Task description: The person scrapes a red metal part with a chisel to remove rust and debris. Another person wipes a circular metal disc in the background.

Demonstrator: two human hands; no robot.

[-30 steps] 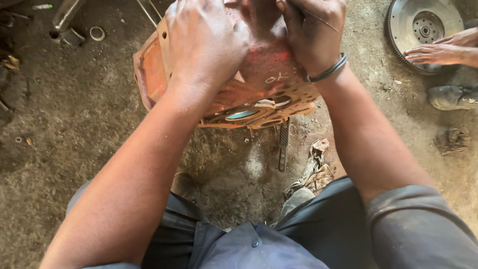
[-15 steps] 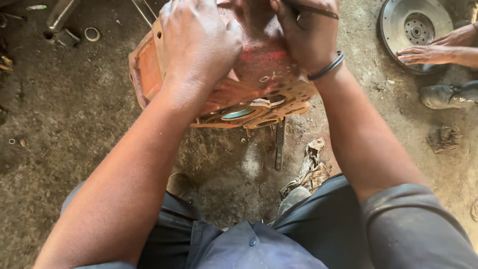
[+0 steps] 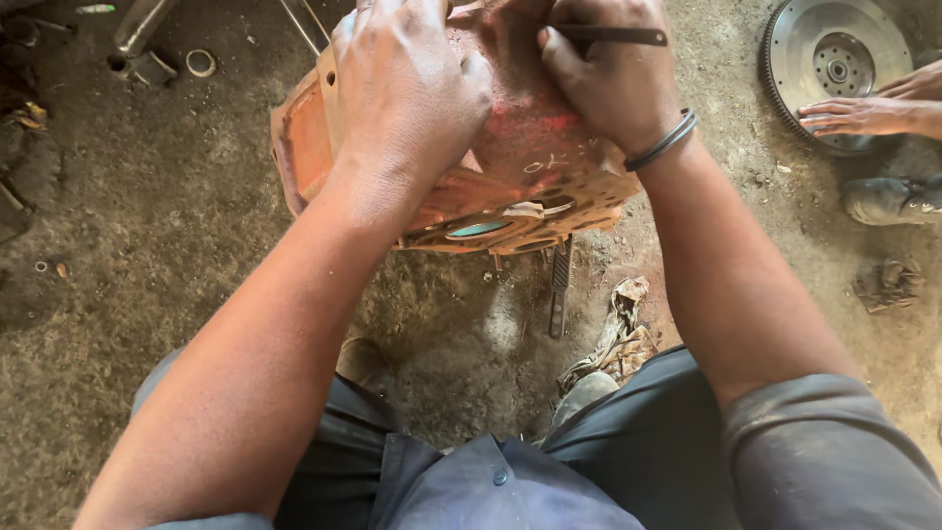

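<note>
Fingers of the left hand spread over the orange metal housing, pinning it upright on the dirt floor; the right hand pinches a thin dark tool against its top, so the casting stays steady for scraping.

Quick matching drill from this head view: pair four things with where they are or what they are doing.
Things:
1. left hand
2. right hand
3. toothed metal wheel
4. crumpled rag

Places or states:
A. on the dirt floor, under another person's hand
B. pressed flat on top of the orange metal housing
C. on the ground near the person's knee
D. gripping a thin dark tool

Pairs: 1-B, 2-D, 3-A, 4-C
</note>
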